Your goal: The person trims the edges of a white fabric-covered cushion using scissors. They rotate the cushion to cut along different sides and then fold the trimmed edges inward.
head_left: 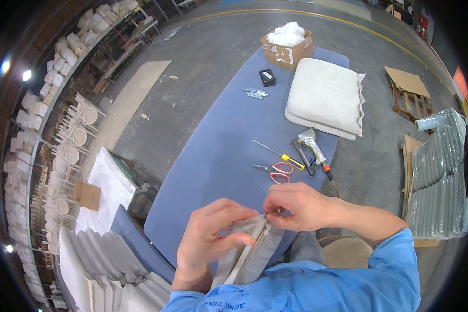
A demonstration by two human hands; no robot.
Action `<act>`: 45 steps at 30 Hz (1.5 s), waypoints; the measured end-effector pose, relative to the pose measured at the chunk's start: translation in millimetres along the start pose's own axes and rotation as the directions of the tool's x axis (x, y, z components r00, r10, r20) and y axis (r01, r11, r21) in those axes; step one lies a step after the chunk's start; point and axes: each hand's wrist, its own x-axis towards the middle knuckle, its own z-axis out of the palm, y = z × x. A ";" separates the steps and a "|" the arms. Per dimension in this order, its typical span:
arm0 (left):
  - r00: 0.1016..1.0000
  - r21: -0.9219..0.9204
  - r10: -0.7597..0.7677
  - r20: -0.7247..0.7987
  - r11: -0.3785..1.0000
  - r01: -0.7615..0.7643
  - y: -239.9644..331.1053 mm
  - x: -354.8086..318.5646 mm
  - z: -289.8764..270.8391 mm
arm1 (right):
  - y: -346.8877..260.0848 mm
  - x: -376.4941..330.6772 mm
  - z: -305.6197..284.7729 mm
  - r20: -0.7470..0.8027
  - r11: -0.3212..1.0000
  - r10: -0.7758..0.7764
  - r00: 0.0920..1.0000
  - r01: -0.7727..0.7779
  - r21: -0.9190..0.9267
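A light grey fabric cover (pixel 262 249) is held up close in front of my body, its seam edge running upward between my hands. My left hand (pixel 208 236) grips its left side, thumb against the cloth and fingers curled over the top. At the upper corner, the fingertips of my right hand (pixel 294 205) pinch the edge. Whatever small part lies inside that pinch is hidden. Just beyond my hands on the blue table (pixel 203 156) lie red-handled scissors (pixel 280 172), a yellow-handled screwdriver (pixel 291 161) and a staple gun (pixel 311 148) with an orange hose fitting.
Pale cushions (pixel 325 93) are stacked at the table's right, near a cardboard box (pixel 291 52) of white stuffing. A black case (pixel 267 77) and several pale sticks (pixel 255 93) lie farther left. Grey padded pieces (pixel 104 255) stand at lower left; plastic-wrapped ones (pixel 437 182) at right.
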 end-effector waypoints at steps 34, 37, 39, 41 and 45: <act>0.966 0.029 -0.138 -0.218 0.989 0.148 2.2 -4.2 23.9 | -38.3 -39.2 18.4 -0.191 0.860 0.475 0.859 -0.408 0.306; 0.943 -0.044 -0.243 -0.229 0.970 0.240 -8.0 -5.5 23.7 | -40.1 -33.8 21.2 -0.024 0.755 0.548 0.836 -0.482 0.445; 0.938 -0.026 -0.286 -0.199 0.958 0.286 -7.7 -8.2 20.7 | -43.9 -31.9 26.2 0.174 0.585 0.575 0.800 -0.550 0.597; 0.945 -0.057 -0.301 -0.126 0.954 0.296 -4.6 -10.3 16.6 | -45.0 -32.2 29.7 0.307 0.482 0.546 0.780 -0.592 0.646; 0.936 -0.032 -0.352 -0.016 0.936 0.351 13.0 -9.6 7.4 | -51.8 -29.3 38.6 0.394 0.379 0.517 0.760 -0.616 0.690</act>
